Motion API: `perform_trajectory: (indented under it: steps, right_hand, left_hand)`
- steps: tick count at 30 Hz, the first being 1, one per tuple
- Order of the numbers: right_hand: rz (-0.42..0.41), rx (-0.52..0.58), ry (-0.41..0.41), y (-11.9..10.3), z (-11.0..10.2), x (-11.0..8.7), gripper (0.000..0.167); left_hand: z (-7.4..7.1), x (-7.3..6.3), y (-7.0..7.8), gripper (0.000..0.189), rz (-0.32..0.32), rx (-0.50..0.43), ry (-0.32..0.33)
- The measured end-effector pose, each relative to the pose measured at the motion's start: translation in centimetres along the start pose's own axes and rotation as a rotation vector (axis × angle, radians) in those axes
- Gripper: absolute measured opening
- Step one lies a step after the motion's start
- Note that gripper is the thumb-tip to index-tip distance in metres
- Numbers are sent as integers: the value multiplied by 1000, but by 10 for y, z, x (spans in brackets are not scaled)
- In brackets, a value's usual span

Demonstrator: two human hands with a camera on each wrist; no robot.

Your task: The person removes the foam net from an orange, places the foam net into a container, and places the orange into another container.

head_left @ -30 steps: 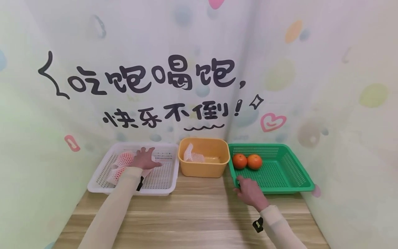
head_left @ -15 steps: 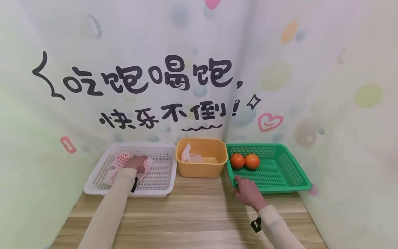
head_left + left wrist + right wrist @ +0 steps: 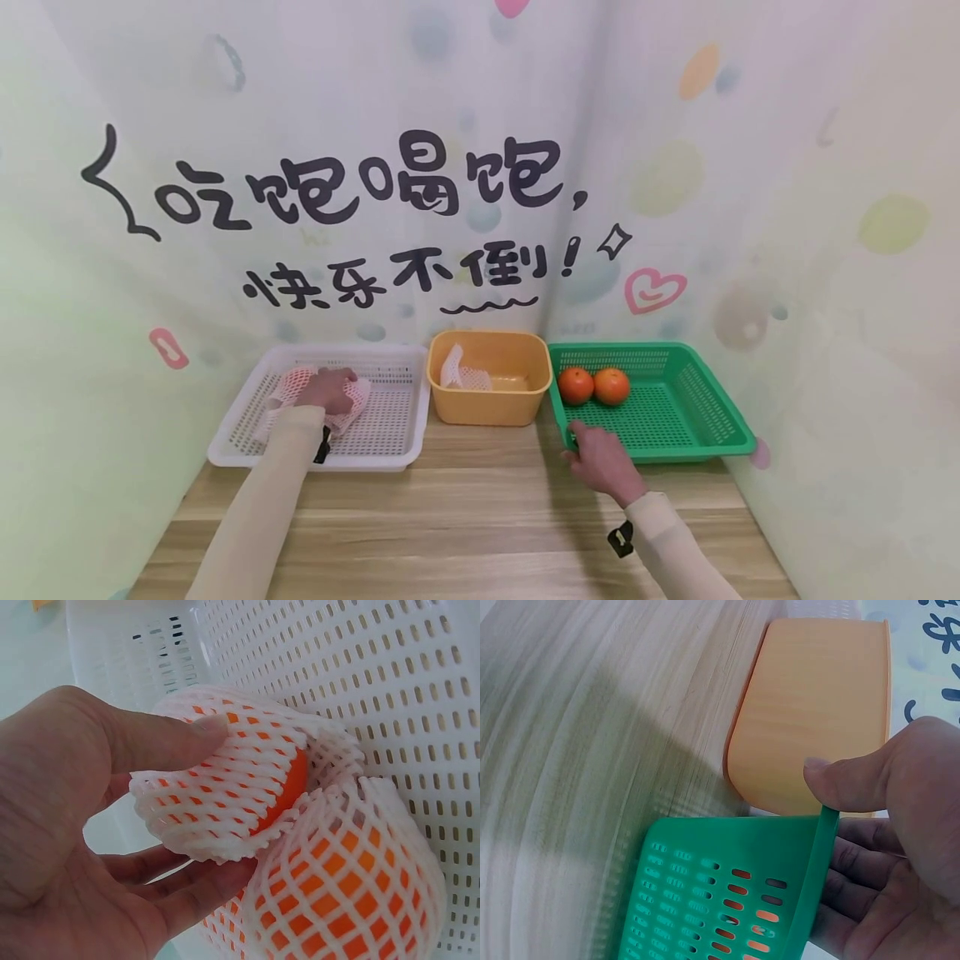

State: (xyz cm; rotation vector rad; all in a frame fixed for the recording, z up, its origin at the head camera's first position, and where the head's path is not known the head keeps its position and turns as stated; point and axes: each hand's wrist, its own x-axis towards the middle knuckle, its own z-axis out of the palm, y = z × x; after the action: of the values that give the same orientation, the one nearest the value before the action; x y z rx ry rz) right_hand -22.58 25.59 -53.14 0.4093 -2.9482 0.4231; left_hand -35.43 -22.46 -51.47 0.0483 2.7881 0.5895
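In the white basket [image 3: 381,459], my left hand [image 3: 327,393] grips an orange in a white foam net [image 3: 217,776]. The left wrist view shows the thumb on top of the net and the fingers under it; a strip of bare orange peel shows at the net's open end. Right beside it lies another netted orange [image 3: 349,892], with more netting partly hidden below. My right hand [image 3: 606,467] holds the near left corner of the green basket [image 3: 742,836], thumb at the rim and fingers on the inner side. Two bare oranges [image 3: 612,387] sit in that basket.
Between the two baskets stands a yellow bin [image 3: 491,410] with a loose foam net [image 3: 472,379] in it. All three containers stand on a wood-grain table [image 3: 480,517] against a printed wall sheet [image 3: 465,100].
My left hand, spread above the white basket one second ago, has come down and closed on a netted orange. The right hand stays at the green basket's corner. The head view shifted slightly.
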Motion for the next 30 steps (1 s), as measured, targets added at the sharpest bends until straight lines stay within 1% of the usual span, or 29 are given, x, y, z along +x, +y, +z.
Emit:
perform_trajectory:
  steps: [2,5,12,16,21,27,30]
  right_hand:
    - [-3,-2,3,0,0,0,25]
    - [-8,6,10,1,0,0,26]
    - [16,17,-21,2,0,1,28]
    - [17,26,-23,1,-1,1,28]
    - [-3,21,-3,1,-2,0,27]
    - [1,28,5,1,-1,-1,29]
    - [0,32,16,1,1,-1,30]
  left_hand:
    - [1,1,-1,64,-16,-29,-5]
    - [2,2,-2,64,-20,-51,0]
    - [1,1,-2,63,-2,-60,18]
    - [0,0,-1,65,38,-59,43]
    - [-1,-4,1,67,91,-47,80]
    - [-1,-12,5,66,142,-91,110]
    - [0,-19,7,64,150,-108,124]
